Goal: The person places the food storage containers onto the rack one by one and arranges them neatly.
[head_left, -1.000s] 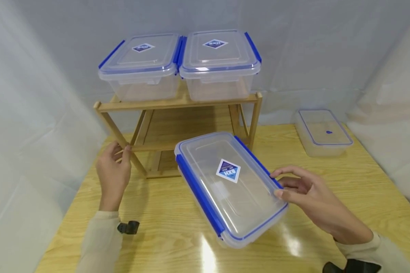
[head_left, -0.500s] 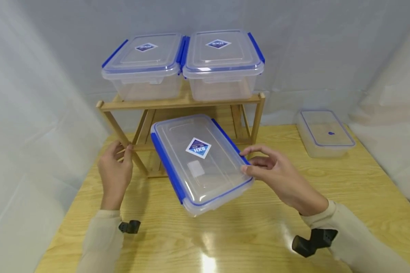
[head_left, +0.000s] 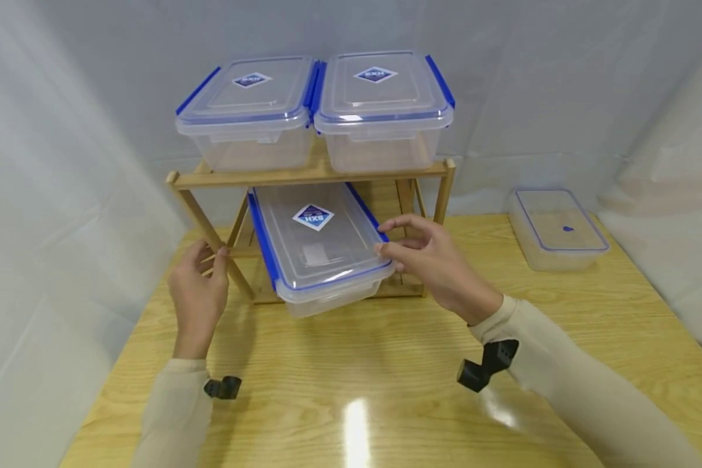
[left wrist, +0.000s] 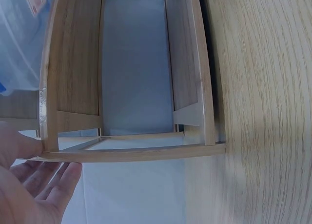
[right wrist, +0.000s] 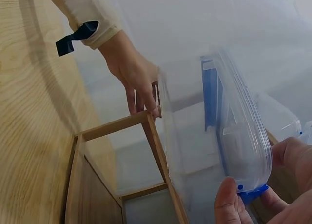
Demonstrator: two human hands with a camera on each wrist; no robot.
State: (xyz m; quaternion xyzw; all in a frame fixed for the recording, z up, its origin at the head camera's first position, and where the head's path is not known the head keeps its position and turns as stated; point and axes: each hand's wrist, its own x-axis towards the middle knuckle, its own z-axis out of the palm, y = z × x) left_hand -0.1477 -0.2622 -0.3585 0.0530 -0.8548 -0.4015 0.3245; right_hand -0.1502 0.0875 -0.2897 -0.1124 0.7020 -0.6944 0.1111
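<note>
My right hand (head_left: 435, 270) pinches the right edge of a clear plastic food container (head_left: 345, 240) with blue side clips and a diamond-shaped sticker on its lid. The container is tilted, its far end inside the middle level of a wooden rack (head_left: 240, 183) and its near end sticking out in front. In the right wrist view, thumb and fingers (right wrist: 226, 204) are at the blue clip. My left hand (head_left: 199, 296) grips the rack's left front leg at the middle shelf. The left wrist view has the thumb and fingers on either side of the wooden bar (left wrist: 122, 154).
Two larger lidded containers, a left one (head_left: 251, 146) and a right one (head_left: 380, 146), stand side by side on the rack's top. Another blue-rimmed clear container (head_left: 561, 257) sits at the right back of the wooden table (head_left: 304, 390). White sheeting (head_left: 532, 84) encloses the back and sides.
My right hand has carried the container forward and to the left, from over the table into the rack's middle level. The left hand stays at the rack's leg.
</note>
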